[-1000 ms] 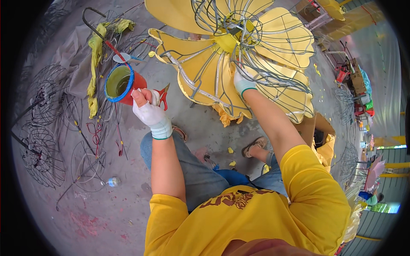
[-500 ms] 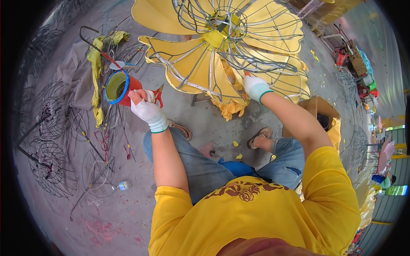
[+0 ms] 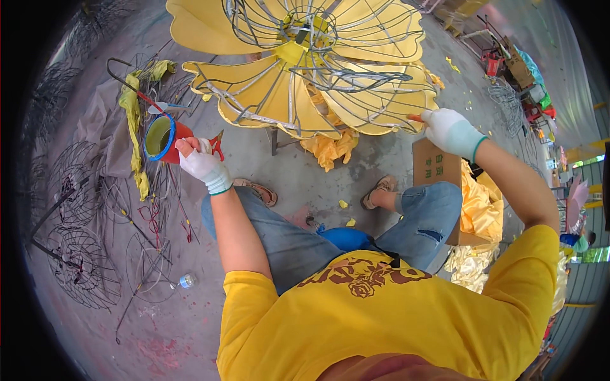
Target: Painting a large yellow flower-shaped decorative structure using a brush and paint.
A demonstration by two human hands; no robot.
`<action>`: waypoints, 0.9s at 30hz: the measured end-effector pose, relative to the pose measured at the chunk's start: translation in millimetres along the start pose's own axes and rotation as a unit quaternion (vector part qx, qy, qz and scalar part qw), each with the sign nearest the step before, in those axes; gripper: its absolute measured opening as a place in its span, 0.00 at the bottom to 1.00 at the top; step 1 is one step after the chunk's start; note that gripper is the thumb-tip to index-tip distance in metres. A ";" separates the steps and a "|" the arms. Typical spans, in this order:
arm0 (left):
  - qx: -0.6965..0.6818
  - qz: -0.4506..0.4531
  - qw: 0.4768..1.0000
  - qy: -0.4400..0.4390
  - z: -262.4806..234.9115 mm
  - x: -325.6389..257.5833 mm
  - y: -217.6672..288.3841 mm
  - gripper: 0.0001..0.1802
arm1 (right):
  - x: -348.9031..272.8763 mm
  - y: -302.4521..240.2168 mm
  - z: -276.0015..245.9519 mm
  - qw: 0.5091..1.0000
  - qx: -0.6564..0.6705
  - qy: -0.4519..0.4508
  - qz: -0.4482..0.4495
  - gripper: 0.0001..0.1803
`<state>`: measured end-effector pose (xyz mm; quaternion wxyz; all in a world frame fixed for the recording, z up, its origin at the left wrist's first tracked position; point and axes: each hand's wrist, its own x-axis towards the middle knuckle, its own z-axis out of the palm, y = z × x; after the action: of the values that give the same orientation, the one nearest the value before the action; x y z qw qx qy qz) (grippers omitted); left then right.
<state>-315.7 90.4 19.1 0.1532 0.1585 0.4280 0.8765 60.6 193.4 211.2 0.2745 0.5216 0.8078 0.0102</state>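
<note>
A large flower-shaped wire frame [image 3: 348, 87] with yellow fabric petals [image 3: 251, 95] stands in front of me. My left hand [image 3: 206, 166], in a white glove with bare fingertips, is closed on the side of a small red bucket [image 3: 180, 134] with a blue rim. The bucket tilts, showing something pale greenish inside. Red-handled scissors [image 3: 216, 146] stick out beside that same hand. My gloved right hand [image 3: 454, 132] is curled at the right edge of a petal. A reddish-orange tip [image 3: 414, 117] protrudes from it against the petal; finger or tool, I cannot tell.
Under the flower hangs crumpled yellow cloth [image 3: 332, 149]. A cardboard box [image 3: 437, 166] with yellow fabric [image 3: 480, 202] stands by my right knee. Wire frames [image 3: 79, 254], yellow cloth strips [image 3: 132, 127] and a plastic bottle [image 3: 187, 280] lie on the floor at left.
My right hand has moved right, from the petal's lower inner part to its right outer edge. The view has shifted, showing more of the box. My left hand still holds the bucket.
</note>
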 end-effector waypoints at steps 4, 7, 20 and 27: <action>0.002 0.004 1.000 0.000 -4.1 0.9 3.5 0.25 | -19.5 50.0 10.0 0.983 0.026 0.179 -0.029 0.12; -0.006 0.013 1.000 -0.001 -1.3 3.0 1.7 0.24 | -20.2 85.8 30.1 0.793 0.582 0.165 0.073 0.12; 0.026 0.003 1.000 0.004 2.0 -2.1 0.8 0.25 | 89.0 98.8 85.5 0.696 0.681 0.172 0.148 0.12; 0.037 -0.005 0.999 0.011 8.0 1.2 3.8 0.25 | 170.6 94.6 93.8 0.753 0.632 0.048 0.173 0.10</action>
<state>-314.0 94.4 27.0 0.1470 0.1524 0.4627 0.8609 130.3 356.0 86.4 -0.1638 0.7062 0.5378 -0.4304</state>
